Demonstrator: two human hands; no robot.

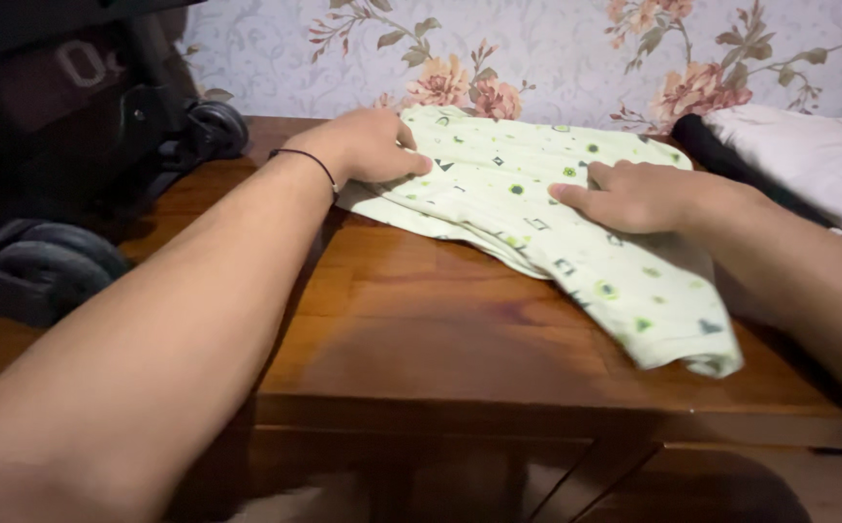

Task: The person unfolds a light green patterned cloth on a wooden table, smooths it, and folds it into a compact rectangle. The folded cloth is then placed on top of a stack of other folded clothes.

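Note:
A pale green cloth (498,179) with small dark and green printed shapes lies folded on a brown wooden table (411,320), reaching from the back wall toward the front right. My left hand (368,145), a thin dark band on its wrist, grips the cloth's back left edge with curled fingers. My right hand (634,197) lies flat on the middle of the cloth and presses it down, fingers pointing left.
A black wheeled frame, like a stroller (62,145), stands against the table's left side. A white cloth over a black one (799,155) is piled at the back right. Floral wallpaper (557,48) runs behind the table.

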